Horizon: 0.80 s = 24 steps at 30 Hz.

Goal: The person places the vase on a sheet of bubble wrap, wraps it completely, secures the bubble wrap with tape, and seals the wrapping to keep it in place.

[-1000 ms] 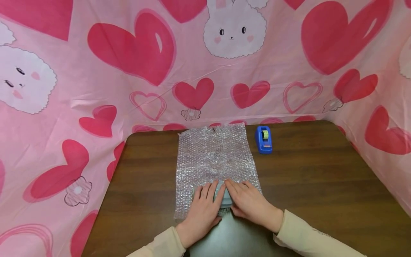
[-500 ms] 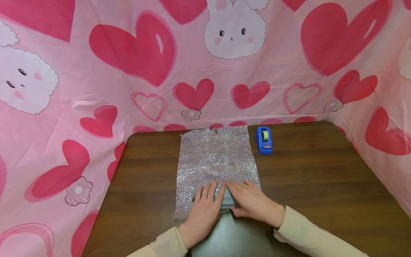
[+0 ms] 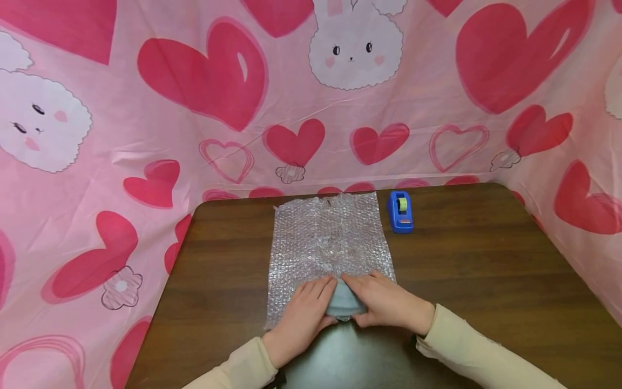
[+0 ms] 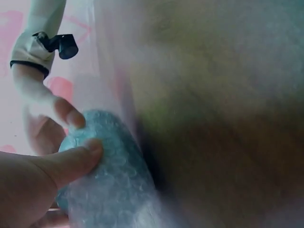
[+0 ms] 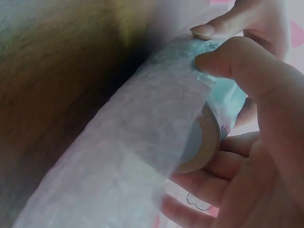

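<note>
A sheet of bubble wrap (image 3: 325,232) lies on the table, stretching away from the person. Upon its near end sits a pale blue-green rounded object (image 3: 346,303), its exact kind partly hidden by the hands. In the right wrist view, a tan ring-shaped end (image 5: 209,140) shows on it. The left hand (image 3: 302,313) grips the object from its left, fingers over the top. From the right, the right hand (image 3: 389,302) holds it likewise. Both thumbs press the wrap's near edge (image 4: 116,166) up against the object's near side.
A blue tape dispenser (image 3: 400,213) stands right of the wrap's far end, on the dark wooden table (image 3: 476,254). Pink heart-patterned cloth (image 3: 340,108) hangs behind the table and along both sides.
The left hand's spread fingers have drawn together and wrapped further round the object. The wrap's far edge has slid slightly toward the person. The tape dispenser stays in place.
</note>
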Motion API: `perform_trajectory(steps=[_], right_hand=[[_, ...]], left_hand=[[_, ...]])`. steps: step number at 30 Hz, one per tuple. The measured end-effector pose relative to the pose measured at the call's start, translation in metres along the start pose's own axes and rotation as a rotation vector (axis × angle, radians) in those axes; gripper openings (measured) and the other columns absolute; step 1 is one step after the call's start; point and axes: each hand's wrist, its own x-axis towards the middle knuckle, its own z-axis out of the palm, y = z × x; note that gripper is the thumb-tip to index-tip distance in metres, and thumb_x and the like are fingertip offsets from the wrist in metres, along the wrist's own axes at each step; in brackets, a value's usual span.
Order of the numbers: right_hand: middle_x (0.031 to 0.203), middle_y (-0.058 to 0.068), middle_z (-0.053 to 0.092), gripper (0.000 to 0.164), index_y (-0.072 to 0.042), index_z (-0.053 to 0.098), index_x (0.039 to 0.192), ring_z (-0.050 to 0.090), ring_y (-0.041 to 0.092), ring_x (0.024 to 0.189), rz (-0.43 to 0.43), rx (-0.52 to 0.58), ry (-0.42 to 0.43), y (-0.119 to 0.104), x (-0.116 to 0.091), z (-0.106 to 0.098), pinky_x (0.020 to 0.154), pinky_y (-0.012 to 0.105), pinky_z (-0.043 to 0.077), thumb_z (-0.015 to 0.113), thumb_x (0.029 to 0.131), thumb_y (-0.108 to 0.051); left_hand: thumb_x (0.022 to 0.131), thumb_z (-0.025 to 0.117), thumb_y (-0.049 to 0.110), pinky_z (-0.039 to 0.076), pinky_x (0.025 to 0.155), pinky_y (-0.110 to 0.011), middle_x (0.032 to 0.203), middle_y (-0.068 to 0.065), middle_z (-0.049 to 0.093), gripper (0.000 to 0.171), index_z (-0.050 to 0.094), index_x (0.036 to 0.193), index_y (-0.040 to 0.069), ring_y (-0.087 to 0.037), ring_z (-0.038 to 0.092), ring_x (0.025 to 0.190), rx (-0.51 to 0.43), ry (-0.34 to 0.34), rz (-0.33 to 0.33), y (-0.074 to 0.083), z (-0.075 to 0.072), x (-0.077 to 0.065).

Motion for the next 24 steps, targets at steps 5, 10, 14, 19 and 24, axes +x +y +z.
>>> perform_trajectory(steps=[5,10,14,19,24], right_hand=[[0.131,0.009,0.069,0.077,0.005,0.049,0.147,0.065,0.014,0.106,-0.005,0.048,-0.023,0.004,0.0,-0.002,0.093,0.051,0.051,0.082,0.087,-0.029],[0.136,0.012,0.066,0.072,0.005,0.048,0.148,0.065,0.019,0.114,-0.021,0.013,-0.005,0.004,-0.003,-0.004,0.095,0.05,0.053,0.078,0.093,-0.031],[0.137,0.014,0.065,0.069,0.004,0.053,0.145,0.066,0.025,0.117,-0.035,-0.123,0.081,-0.003,-0.006,-0.002,0.095,0.049,0.054,0.079,0.093,-0.032],[0.146,0.019,0.057,0.086,0.005,0.052,0.147,0.058,0.032,0.13,-0.039,-0.304,0.214,-0.022,-0.01,0.01,0.102,0.052,0.05,0.085,0.084,-0.045],[0.155,0.03,0.044,0.097,0.01,0.043,0.15,0.047,0.042,0.142,0.001,-0.439,0.254,-0.04,-0.014,0.035,0.108,0.062,0.044,0.085,0.082,-0.044]], left_hand=[[0.092,0.074,0.044,0.049,0.106,-0.045,0.148,-0.013,0.057,0.074,0.05,0.15,0.005,-0.027,0.06,0.129,-0.062,0.001,0.024,-0.006,-0.004,0.004],[0.094,0.072,0.041,0.05,0.105,-0.046,0.149,-0.016,0.057,0.072,0.05,0.151,0.003,-0.029,0.062,0.127,-0.128,-0.008,0.033,-0.011,-0.004,0.008],[0.095,0.073,0.039,0.053,0.102,-0.045,0.147,-0.019,0.058,0.071,0.051,0.15,0.0,-0.031,0.064,0.124,-0.212,-0.023,0.023,-0.015,-0.006,0.012],[0.095,0.074,0.032,0.054,0.101,-0.045,0.145,-0.021,0.059,0.067,0.052,0.148,-0.003,-0.032,0.064,0.126,-0.316,-0.051,0.004,-0.021,-0.01,0.019],[0.096,0.073,0.031,0.053,0.101,-0.047,0.144,-0.022,0.06,0.062,0.053,0.145,-0.002,-0.033,0.064,0.126,-0.373,-0.081,-0.025,-0.022,-0.015,0.025]])
